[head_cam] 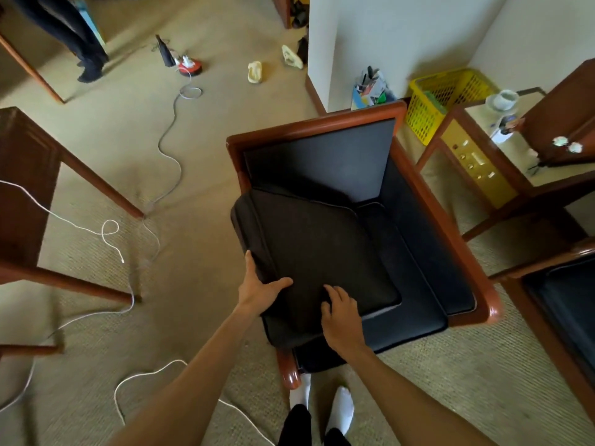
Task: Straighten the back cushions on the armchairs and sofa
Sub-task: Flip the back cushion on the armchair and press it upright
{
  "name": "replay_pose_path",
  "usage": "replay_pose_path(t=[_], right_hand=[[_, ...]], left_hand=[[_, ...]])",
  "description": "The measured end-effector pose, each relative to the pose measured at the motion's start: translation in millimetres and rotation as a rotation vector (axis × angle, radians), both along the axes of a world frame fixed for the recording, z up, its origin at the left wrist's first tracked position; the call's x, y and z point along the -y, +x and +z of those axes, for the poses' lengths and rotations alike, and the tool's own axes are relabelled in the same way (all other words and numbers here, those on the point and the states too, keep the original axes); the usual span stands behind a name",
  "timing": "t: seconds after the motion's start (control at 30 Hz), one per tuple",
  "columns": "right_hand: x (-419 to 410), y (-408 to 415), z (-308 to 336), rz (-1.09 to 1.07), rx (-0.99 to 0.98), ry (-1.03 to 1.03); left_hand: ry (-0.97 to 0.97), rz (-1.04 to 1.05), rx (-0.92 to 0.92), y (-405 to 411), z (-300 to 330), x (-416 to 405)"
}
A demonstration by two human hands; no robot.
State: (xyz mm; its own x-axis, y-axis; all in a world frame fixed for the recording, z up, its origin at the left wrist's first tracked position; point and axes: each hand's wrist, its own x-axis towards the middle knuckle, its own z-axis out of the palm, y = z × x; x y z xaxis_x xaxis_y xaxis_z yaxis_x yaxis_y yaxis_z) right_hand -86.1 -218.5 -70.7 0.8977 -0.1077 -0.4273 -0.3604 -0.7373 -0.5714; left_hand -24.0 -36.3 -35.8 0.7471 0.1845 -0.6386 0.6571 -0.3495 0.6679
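Note:
A dark back cushion [315,249] lies flat and skewed on the black seat of a wooden-framed armchair [450,239], its near left corner hanging over the armrest. My left hand [260,289] grips the cushion's near left edge, thumb on top and fingers along the side. My right hand [341,317] rests on the near edge, fingers curled on the top face. The chair's upright back panel [325,156] stands bare behind the cushion.
A second armchair [560,304] stands at the right. A side table [502,162] with a cup and a yellow basket [431,104] sit behind. A wooden table [29,194] is at the left. White cables [109,233] trail over the carpet. Another person's legs [77,37] are far left.

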Motion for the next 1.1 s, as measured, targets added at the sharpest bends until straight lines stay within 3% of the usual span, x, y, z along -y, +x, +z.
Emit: replay_pose_path(t=[0.3, 0.4, 0.5, 0.57, 0.63, 0.7, 0.8, 0.9, 1.1], right_hand=[[99.1, 34.7, 54.4, -0.184, 0.178, 0.091], [116.3, 28.0, 65.6, -0.098, 0.134, 0.109], [117.4, 16.5, 61.8, 0.016, 0.045, -0.03], [109.8, 16.1, 57.0, -0.129, 0.062, 0.004], [104.3, 21.9, 56.3, -0.374, 0.106, 0.083], [107.5, 26.5, 55.9, -0.504, 0.169, 0.121], [121.9, 30.7, 59.9, -0.507, 0.188, 0.165], [131.1, 41.5, 67.7, -0.484, 0.176, 0.151], [164.2, 58.2, 66.9, -0.515, 0.193, 0.173]], left_hand=[[0.079, -0.209, 0.011, 70.4, 83.6, 90.7], [0.125, -0.234, 0.036, 90.6, 106.3, 114.5], [0.124, -0.25, 0.057, 103.2, 118.0, 136.3], [0.067, -0.299, 0.049, 108.5, 122.7, 145.0], [0.056, -0.433, 0.057, 112.6, 128.1, 147.1], [0.226, -0.649, 0.137, 116.4, 131.1, 142.9], [0.582, -1.078, 0.401, 120.6, 133.1, 145.7], [0.723, -1.45, 0.566, 121.2, 126.7, 172.1], [0.833, -1.626, 0.69, 142.8, 130.0, 230.2]])
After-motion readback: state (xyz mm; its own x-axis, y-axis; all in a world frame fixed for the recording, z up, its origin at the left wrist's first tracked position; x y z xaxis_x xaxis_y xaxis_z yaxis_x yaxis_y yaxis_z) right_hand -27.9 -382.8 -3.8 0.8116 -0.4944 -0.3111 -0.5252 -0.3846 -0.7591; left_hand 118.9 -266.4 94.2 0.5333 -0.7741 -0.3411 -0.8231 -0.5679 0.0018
